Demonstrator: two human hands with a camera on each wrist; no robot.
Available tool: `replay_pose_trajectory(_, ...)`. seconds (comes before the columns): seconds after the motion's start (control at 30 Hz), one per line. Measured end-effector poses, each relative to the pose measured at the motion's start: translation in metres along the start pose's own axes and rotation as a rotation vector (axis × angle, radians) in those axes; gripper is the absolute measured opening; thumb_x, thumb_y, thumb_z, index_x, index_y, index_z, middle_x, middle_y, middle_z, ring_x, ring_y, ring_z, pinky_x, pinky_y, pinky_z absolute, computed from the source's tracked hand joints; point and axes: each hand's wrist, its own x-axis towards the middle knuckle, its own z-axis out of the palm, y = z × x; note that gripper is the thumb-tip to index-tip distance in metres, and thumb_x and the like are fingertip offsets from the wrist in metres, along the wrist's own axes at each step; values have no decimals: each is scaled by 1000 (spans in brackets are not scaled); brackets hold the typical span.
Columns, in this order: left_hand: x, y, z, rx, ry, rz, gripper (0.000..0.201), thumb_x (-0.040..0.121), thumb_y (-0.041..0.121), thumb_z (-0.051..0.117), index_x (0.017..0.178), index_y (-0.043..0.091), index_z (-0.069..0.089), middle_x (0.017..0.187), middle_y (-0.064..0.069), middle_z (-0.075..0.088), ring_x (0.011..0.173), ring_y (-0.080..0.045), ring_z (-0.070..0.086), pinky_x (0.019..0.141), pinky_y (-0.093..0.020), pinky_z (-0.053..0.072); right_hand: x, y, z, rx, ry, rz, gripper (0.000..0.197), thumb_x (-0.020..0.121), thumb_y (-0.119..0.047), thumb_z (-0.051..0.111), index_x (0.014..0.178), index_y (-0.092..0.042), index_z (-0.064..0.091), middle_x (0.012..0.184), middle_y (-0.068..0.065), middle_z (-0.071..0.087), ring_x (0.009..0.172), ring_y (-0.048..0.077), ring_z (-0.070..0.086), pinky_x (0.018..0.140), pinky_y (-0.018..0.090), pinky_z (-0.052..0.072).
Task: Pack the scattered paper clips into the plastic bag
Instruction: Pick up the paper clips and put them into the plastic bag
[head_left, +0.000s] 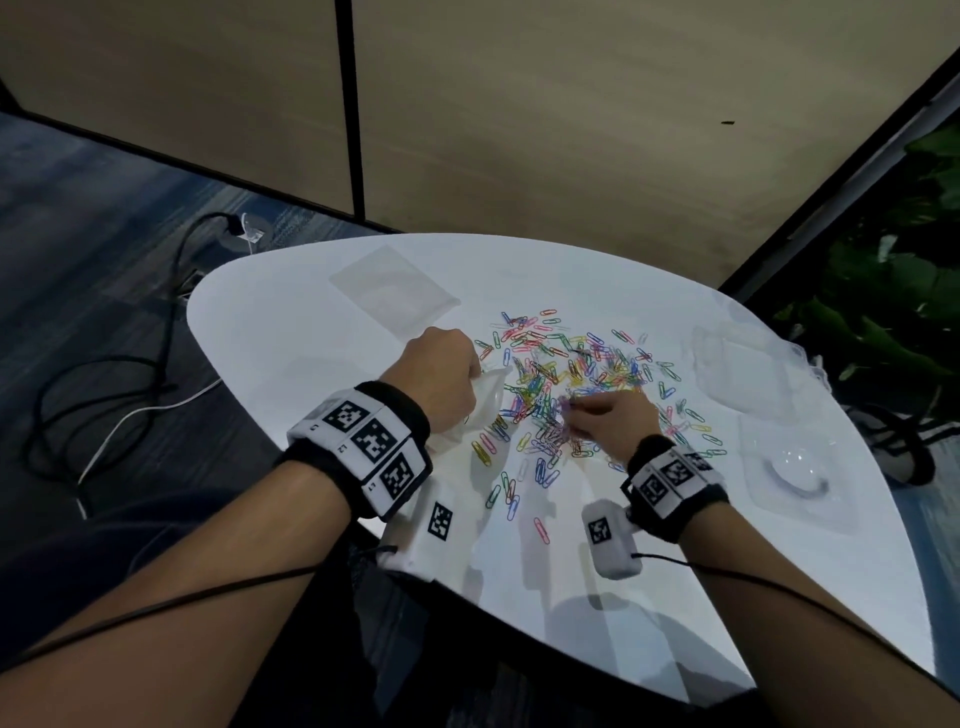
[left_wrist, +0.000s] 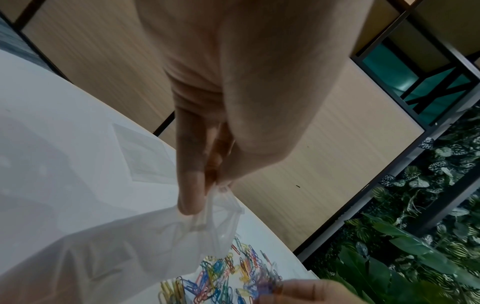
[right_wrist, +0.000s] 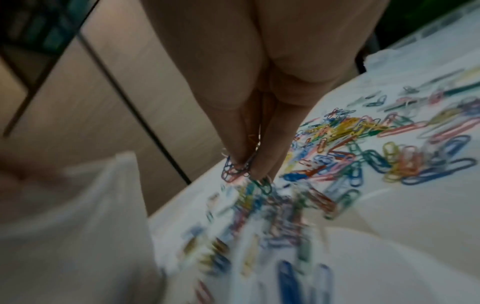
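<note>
Over the table (head_left: 311, 332), left hand (head_left: 441, 374) pinches plastic bag (head_left: 480, 405); right hand (head_left: 618, 421) pinches paper clips (right_wrist: 235, 168).

White rounded table (head_left: 291, 332); beige panel wall (head_left: 571, 119); blue carpet (head_left: 93, 218); plants (head_left: 893, 291) right.

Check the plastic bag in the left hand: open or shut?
Open. The left hand pinches one edge of the plastic bag, lifting the mouth apart towards the paper clips.

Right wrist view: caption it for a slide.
Right hand pinches a bunch of paper clips above the scattered pile, beside the plastic bag.
</note>
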Motion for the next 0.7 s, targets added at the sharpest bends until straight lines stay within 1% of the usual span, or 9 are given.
replay_pose_trajectory(0.1, 1, 1, 1, 2, 8, 1, 37, 92, 1, 51, 122, 11, 71, 128, -12, 64, 111, -30, 65, 95, -34, 55, -6, -18, -8, 418, -112, 55, 19, 78, 1, 77, 96, 5, 73, 96, 20, 74, 82, 26, 72, 74, 27, 60)
replay_pose_trajectory(0.17, 2, 1, 2, 5, 15, 5, 37, 92, 1, 50, 121, 11, 72, 128, -12, 64, 112, -30, 64, 96, -35, 54, -14, -31, -6, 569, -218, 59, 24, 80, 3, 74, 103, 10, 70, 105, 21, 73, 86, 26, 73, 74, 24, 59)
replay_pose_trajectory(0.23, 3, 1, 4, 4, 16, 2, 38, 91, 2, 50, 119, 12, 72, 128, -13, 65, 112, -31, 64, 96, -35, 54, -23, -44, 0, 643, -299, 72, 26, 82, 4, 72, 106, 12, 68, 103, 21, 73, 88, 26, 73, 72, 22, 59)
replay_pose_trajectory(0.3, 5, 1, 7, 2, 26, 4, 37, 91, 3, 50, 117, 13, 73, 125, -12, 67, 112, -31, 64, 95, -35, 54, -30, -52, 10, 642, -374, 77, 21, 83, 5, 69, 103, 13, 68, 95, 20, 73, 84, 24, 72, 72, 21, 59)
replay_pose_trajectory(0.4, 6, 1, 10, 0, 48, 11, 34, 90, 5, 52, 114, 15, 74, 123, -10, 68, 110, -29, 64, 95, -35, 54, -40, -58, 27, 556, -469, 79, 5, 84, 4, 69, 87, 5, 73, 90, 18, 73, 84, 23, 71, 76, 22, 59)
replay_pose_trajectory(0.47, 6, 2, 11, 3, 48, 20, 33, 91, 7, 54, 115, 16, 74, 123, -10, 68, 111, -28, 64, 96, -35, 53, -42, -59, 35, 523, -443, 88, 9, 85, 5, 67, 78, 1, 72, 85, 16, 71, 78, 21, 70, 73, 20, 59)
replay_pose_trajectory(0.57, 5, 5, 15, -2, 27, 55, 28, 90, 9, 59, 113, 15, 74, 119, -11, 69, 108, -28, 66, 95, -36, 54, -42, -60, 44, 542, -364, 123, 13, 89, 10, 60, 79, 6, 67, 79, 18, 68, 65, 16, 70, 63, 17, 58)
replay_pose_trajectory(0.67, 2, 7, 21, 20, -3, 96, 24, 88, 9, 59, 101, 15, 78, 104, -11, 72, 93, -28, 67, 83, -34, 57, -45, -62, 51, 540, -345, 124, 22, 90, 15, 53, 74, 5, 63, 76, 17, 65, 57, 16, 68, 60, 19, 58)
replay_pose_trajectory(0.7, 3, 7, 22, 27, -14, 99, 25, 87, 8, 58, 98, 16, 79, 100, -10, 72, 89, -28, 67, 80, -33, 57, -47, -63, 53, 503, -341, 114, 23, 89, 16, 51, 72, 4, 61, 77, 18, 64, 58, 19, 67, 62, 22, 59)
